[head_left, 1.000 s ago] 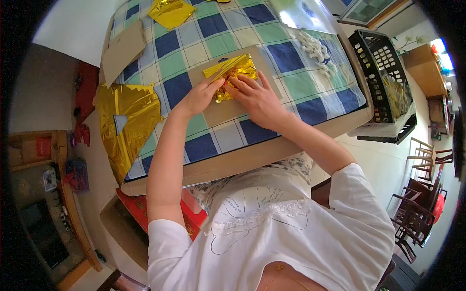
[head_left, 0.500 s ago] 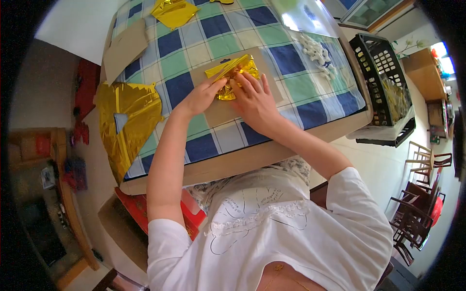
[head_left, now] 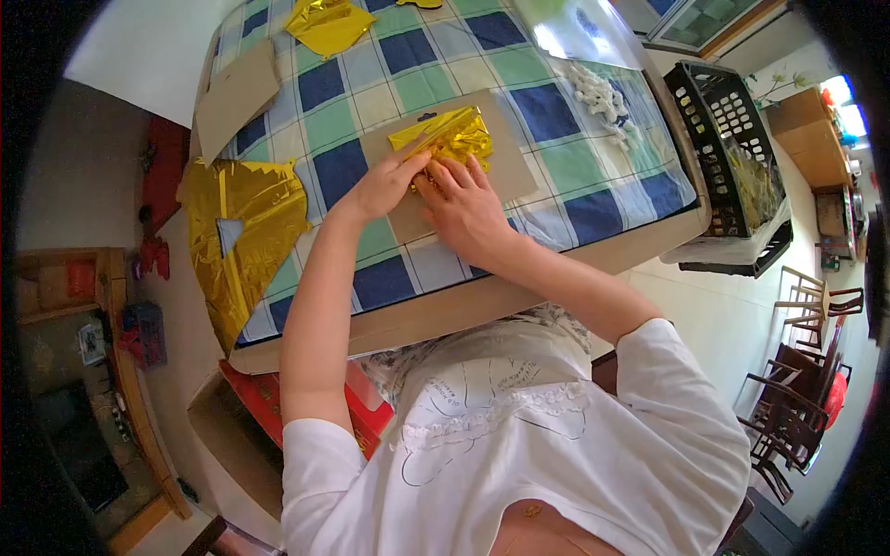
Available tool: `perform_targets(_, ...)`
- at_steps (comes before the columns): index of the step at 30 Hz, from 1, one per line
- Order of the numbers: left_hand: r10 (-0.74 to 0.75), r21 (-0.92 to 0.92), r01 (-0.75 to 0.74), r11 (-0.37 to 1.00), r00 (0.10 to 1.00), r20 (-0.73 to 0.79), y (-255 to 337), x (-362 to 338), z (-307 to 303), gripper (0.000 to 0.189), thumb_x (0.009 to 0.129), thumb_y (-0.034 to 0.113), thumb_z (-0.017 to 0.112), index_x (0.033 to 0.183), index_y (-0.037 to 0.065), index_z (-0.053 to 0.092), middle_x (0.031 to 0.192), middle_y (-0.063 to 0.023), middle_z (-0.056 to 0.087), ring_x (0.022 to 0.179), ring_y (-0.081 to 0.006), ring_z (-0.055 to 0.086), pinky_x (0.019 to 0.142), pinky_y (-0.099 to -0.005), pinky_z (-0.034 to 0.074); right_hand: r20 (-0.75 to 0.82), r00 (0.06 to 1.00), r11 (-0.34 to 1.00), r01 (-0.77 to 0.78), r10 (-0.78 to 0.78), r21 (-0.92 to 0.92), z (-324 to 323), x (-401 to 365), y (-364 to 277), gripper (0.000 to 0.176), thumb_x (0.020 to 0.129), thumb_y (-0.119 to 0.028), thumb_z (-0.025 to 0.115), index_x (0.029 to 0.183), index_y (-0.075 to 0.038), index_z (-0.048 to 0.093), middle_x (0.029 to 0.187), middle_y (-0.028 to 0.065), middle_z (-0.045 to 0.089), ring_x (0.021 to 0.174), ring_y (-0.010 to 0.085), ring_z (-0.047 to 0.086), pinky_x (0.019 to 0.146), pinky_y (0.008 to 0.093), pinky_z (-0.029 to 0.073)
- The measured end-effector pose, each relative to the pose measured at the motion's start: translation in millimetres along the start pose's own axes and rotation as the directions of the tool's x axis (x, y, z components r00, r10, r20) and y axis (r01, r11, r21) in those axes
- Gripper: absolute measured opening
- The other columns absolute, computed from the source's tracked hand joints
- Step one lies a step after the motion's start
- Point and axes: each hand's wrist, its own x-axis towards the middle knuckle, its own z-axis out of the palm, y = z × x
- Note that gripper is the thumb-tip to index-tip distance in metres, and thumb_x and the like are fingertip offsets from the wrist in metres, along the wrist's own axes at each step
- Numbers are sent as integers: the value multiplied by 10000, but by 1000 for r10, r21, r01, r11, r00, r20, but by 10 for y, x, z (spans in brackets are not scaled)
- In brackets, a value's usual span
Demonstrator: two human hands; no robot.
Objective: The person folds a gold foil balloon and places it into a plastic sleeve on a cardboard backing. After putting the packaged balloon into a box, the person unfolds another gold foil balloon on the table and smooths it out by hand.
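A folded, shiny piece of gold foil, much like a flat foil balloon, lies on a brown cardboard sheet on the checked tablecloth. From the lower left, my left hand pinches the foil's near edge, thumb and fingertips together. My right hand is close beside it, its bent fingers gripping the crumpled near part. The fingertips of both hands almost meet and hide some of the foil. Above the hands, the folded upper part of the foil is uncovered.
Larger gold foil with a triangular hole drapes over the table's left edge. Cardboard and more gold foil lie farther back. White knotted string-like material is at right, below clear plastic. A black crate stands beyond the table.
My right hand has moved left and toward me, closer to my left hand. More of the foil's upper right part now shows. My left hand has barely moved.
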Motion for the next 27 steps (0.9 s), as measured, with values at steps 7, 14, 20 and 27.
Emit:
perform_targets(7,55,4,-55,998,998,14,-3,7,-13,432,992,291,457,1265,-35,539,1269,-103,579,1176,-183,502,1038,-293,353,9,997,997,70,-71,37,-231,-99,-10,398,856,-230,558,1189,-15,588,1333,148,484,1275,286,426,1101,526,285)
perform_targets(14,-9,26,9,1000,1000,-16,-32,13,-9,450,994,299,447,1269,-46,535,1269,-103,580,1175,-183,505,1043,-292,352,32,991,991,128,-126,-40,-157,-113,-26,472,873,-224,544,1274,24,531,1364,143,479,1308,278,413,1115,477,289)
perform_targets(20,-6,-6,6,1000,1000,16,-55,27,-13,442,995,294,438,1259,-44,541,1265,-108,583,1171,-191,511,1038,-293,358,76,994,997,79,-79,9,-68,-1,35,496,871,-283,558,1267,16,535,1307,137,506,1300,276,410,1117,464,271)
perform_targets(27,74,28,-74,997,997,0,-46,14,9,433,996,295,447,1275,-23,535,1259,-105,587,1166,-195,512,1036,-295,356,39,997,997,59,-61,55,-68,30,45,504,877,-281,580,1287,5,519,1344,155,471,1314,296,392,1127,479,256)
